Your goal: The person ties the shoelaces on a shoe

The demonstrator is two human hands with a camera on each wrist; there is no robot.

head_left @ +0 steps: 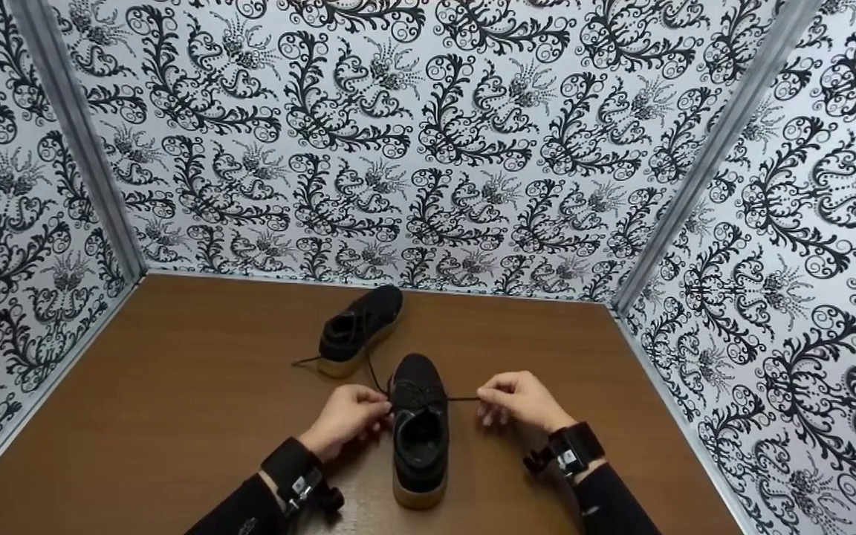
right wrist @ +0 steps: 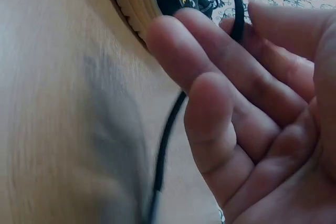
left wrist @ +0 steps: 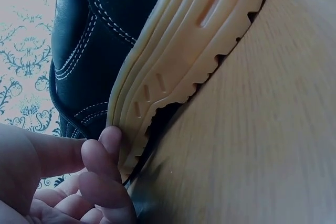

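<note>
A black shoe (head_left: 420, 438) with a tan sole stands upright between the two hands, its toe pointing away from me. My right hand (head_left: 521, 401) pinches a black shoelace (head_left: 463, 399), which runs straight out from the shoe's right side. In the right wrist view, the loose part of this lace (right wrist: 169, 140) hangs below the fingers. On the other side, my left hand (head_left: 350, 417) is right against the shoe, thumb and forefinger pinching a lace (left wrist: 65, 116) beside the tan sole (left wrist: 173, 61). Its other fingers are curled.
A second black shoe (head_left: 361, 327) sits farther back and slightly left, angled, its laces (head_left: 305, 362) trailing on the brown wooden table (head_left: 212, 371). White walls (head_left: 354, 148) with a black scroll pattern enclose the table at the back and both sides.
</note>
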